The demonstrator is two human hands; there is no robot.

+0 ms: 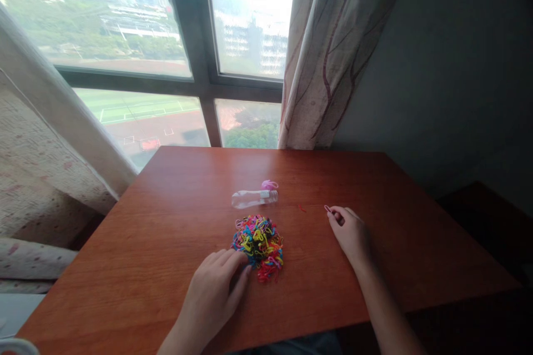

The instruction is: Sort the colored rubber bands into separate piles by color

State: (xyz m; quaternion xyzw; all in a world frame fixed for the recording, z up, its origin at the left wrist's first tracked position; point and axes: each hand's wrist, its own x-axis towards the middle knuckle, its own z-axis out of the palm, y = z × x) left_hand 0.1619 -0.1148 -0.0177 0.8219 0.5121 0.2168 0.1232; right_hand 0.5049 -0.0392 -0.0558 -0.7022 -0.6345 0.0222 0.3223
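A heap of small elastic hair ties (259,237) in many colours lies on the brown table. At its lower left edge is my left hand (214,285), thumb and forefinger drawn close together against the heap; anything between their tips is hidden. To the right, apart from the heap, my right hand (350,233) pinches a pink hair tie (327,208), whose loop sticks out past the fingertips. A single red hair tie (302,208) rests on the table between the heap and my right hand.
Behind the heap, a clear plastic bottle (252,198) lies on its side, with a pink looped object (270,184) just beyond its neck. The wooden table (166,222) reaches back to a window with curtains (320,66). A white rounded edge (19,345) shows at lower left.
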